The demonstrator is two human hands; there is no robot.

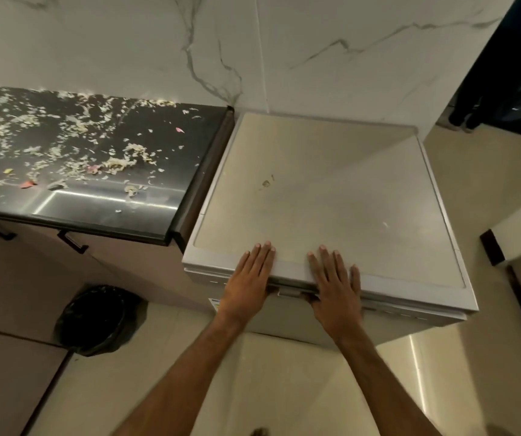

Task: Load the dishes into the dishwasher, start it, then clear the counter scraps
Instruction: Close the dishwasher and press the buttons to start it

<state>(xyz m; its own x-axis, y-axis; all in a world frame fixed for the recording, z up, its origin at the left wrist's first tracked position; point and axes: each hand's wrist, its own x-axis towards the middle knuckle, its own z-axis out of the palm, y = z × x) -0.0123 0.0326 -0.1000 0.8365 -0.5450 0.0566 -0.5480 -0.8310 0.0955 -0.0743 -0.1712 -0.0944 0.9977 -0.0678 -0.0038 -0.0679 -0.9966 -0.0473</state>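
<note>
At the front top edge of the dishwasher [331, 190], the left hand [248, 278] and right hand [334, 287] lie flat, fingers straight, apart, holding nothing. Its door looks shut, so I think starting it comes next. Down to its left stands a bin [95, 319], with bare floor [284, 388] around. Farther back on its left, scraps [114, 163] cover the counter [111, 212], whose edge sits just beside it.

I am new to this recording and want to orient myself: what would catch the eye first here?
The left hand and the right hand lie flat, fingers straight, on the front edge of the grey dishwasher in the middle. To its left, pale food scraps litter the black counter, and a black-lined bin stands on the floor below it.
</note>
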